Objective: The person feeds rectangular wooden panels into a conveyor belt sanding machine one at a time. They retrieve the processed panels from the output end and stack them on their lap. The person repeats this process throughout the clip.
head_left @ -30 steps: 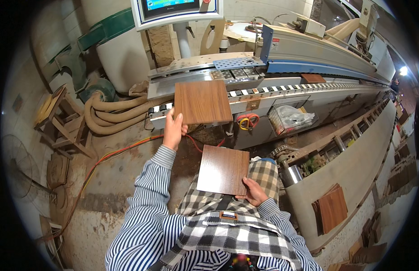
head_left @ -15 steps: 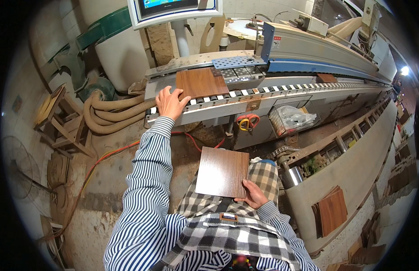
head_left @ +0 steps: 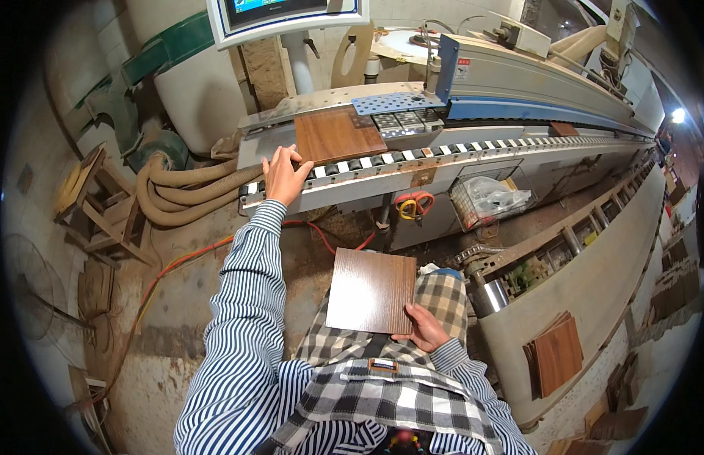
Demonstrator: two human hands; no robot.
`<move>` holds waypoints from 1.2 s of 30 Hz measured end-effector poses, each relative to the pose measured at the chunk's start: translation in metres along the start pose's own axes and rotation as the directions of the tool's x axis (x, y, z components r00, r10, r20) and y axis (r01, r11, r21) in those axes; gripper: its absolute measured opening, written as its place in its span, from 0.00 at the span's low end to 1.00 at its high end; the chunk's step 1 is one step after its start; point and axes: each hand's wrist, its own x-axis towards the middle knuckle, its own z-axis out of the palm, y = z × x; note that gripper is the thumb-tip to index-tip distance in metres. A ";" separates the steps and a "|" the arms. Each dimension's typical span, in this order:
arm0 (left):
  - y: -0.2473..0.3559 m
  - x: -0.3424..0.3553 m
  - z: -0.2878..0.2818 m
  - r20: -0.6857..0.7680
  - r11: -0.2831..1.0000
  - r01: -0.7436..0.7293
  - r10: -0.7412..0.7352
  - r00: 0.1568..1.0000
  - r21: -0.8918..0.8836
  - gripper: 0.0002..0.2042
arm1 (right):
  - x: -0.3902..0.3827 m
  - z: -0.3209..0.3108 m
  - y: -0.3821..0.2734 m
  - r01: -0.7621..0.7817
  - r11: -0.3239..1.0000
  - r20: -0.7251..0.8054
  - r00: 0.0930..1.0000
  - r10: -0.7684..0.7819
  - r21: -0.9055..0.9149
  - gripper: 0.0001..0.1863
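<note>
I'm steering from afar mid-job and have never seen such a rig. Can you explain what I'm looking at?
There is no robot: these are a person's bare hands. The view comes from a camera worn on the head, looking down; its wide lens bends straight edges.

Ahead is a long machine with a track of black and white pads along its near side. A brown board lies flat at its left end. The left hand, fingers spread, is at that board's near left corner; whether it touches is hard to tell.

The right hand holds a second board above the lap. At right, more boards lie stacked on a wide belt.
</note>
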 end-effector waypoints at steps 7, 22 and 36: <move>-0.002 -0.001 0.001 -0.003 0.996 -0.024 0.024 1.000 -0.088 0.11 | -0.002 0.001 -0.001 0.006 1.000 0.006 1.000 -0.006 0.006 0.22; 0.042 0.020 0.030 0.086 0.996 -0.065 0.070 0.994 -0.061 0.12 | -0.001 -0.004 0.000 0.005 0.999 0.054 0.998 -0.008 0.052 0.23; 0.131 0.041 0.093 0.151 0.995 -0.068 0.078 0.985 -0.069 0.12 | -0.002 -0.004 -0.002 0.012 0.997 0.071 0.997 -0.017 0.076 0.22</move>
